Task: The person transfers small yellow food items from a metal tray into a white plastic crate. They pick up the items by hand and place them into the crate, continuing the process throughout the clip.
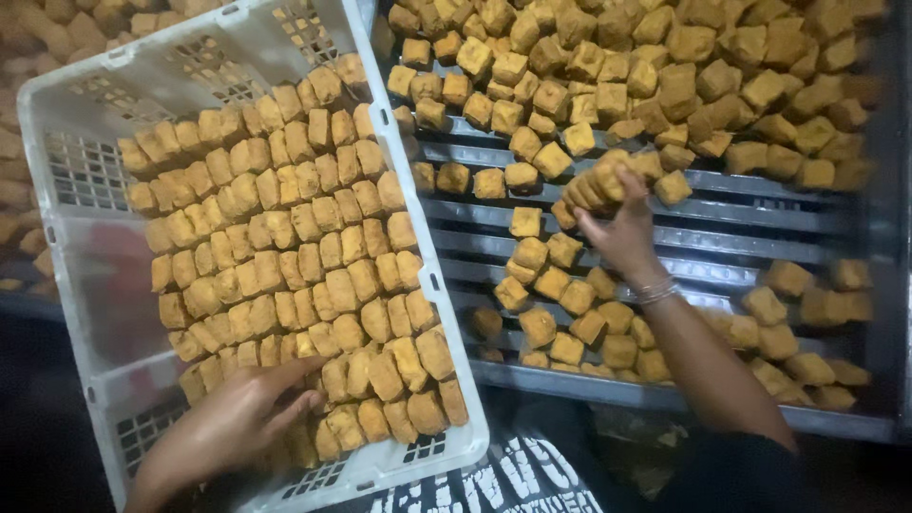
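Note:
A white plastic crate (90,171) lies tilted at the left, packed with rows of golden-brown fried tofu cubes (285,247). My left hand (237,418) rests flat on the cubes at the crate's near corner, fingers spread, holding nothing. My right hand (617,223) reaches out over a grey slatted metal tray (665,214) and grips a stack of several tofu cubes (594,188) above the loose cubes there. A thin bracelet (657,291) circles the right wrist.
Many loose tofu cubes (665,66) lie heaped on the slatted tray at the far side and in smaller groups near its front edge (665,404). More cubes show dimly at the far left (19,190). Patterned dark cloth (513,475) lies below the crate.

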